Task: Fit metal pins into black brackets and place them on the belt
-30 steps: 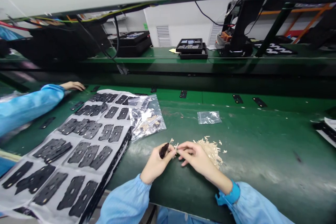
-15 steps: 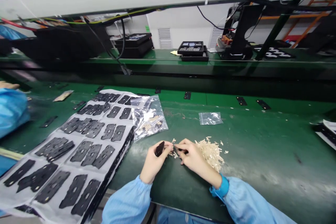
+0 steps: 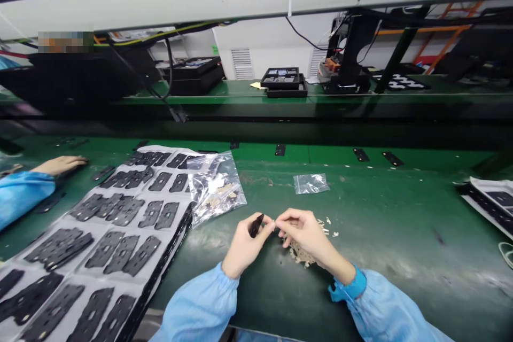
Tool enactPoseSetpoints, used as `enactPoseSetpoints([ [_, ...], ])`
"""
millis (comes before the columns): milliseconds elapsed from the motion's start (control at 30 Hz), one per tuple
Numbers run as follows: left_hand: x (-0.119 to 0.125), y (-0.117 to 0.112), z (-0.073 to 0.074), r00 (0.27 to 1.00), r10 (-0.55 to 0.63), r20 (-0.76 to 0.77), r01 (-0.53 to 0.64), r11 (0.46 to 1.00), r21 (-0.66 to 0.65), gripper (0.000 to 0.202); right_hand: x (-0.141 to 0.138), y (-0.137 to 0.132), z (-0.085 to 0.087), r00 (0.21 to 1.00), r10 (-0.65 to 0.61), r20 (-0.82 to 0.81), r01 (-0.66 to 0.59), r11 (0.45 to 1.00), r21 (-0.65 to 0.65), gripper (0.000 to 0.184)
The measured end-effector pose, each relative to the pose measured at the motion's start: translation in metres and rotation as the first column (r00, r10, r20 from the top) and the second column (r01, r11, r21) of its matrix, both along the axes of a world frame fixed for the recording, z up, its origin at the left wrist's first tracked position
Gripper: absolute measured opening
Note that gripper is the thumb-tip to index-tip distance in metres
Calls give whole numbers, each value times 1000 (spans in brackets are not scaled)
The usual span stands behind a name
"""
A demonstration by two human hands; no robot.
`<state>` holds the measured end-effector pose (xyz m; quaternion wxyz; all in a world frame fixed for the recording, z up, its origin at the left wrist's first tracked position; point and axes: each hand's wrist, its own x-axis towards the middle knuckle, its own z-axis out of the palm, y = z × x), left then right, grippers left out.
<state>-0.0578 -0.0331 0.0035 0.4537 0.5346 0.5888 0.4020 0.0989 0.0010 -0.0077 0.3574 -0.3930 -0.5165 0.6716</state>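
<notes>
My left hand (image 3: 246,243) is closed around a dark, pointed flat piece (image 3: 256,225) that sticks up between thumb and fingers; its full shape is hidden. Thumb and fingertips of my right hand (image 3: 302,232) are pinched together and meet the left fingertips. Whatever lies between them is too small to make out. Below and behind the right hand is a heap of small pale pieces (image 3: 300,255), partly covered by that hand. Left of my hands lies a clear zip bag (image 3: 218,187) with similar pale bits inside.
A white compartmented sheet (image 3: 134,216) with many black plates (image 3: 105,249) covers the left side. A small clear bag (image 3: 310,184) lies ahead. Another person's hand (image 3: 64,164) rests at the far left. Several black plates line the back, and a tray (image 3: 489,197) stands at right.
My hands have lifted and shifted right, over the pale heap, and the fingertips have come together. The view has turned slightly. At left, the other person's hand has come into view.
</notes>
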Motion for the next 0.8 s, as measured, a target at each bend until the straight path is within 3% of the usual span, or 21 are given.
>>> enactPoseSetpoints([
  [167,28,19,11,992,-123,0,122,991,54,24,29,7,9,989,-132,-69,132,991,-5,29],
  [300,49,36,17,989,-145,-35,148,986,82,22,47,12,11,977,-205,-55,207,977,40,24],
  [433,65,49,18,984,-173,-50,178,975,129,16,61,15,12,941,-336,50,316,921,229,17],
  [533,69,51,14,980,-189,-60,196,971,139,14,67,15,12,935,-318,158,244,898,367,14],
  [667,66,47,5,985,-162,-68,169,977,131,13,67,11,10,937,-229,265,108,908,405,17],
  [800,64,42,-1,987,-153,-46,157,980,121,11,64,8,5,925,-213,315,57,897,438,17],
])
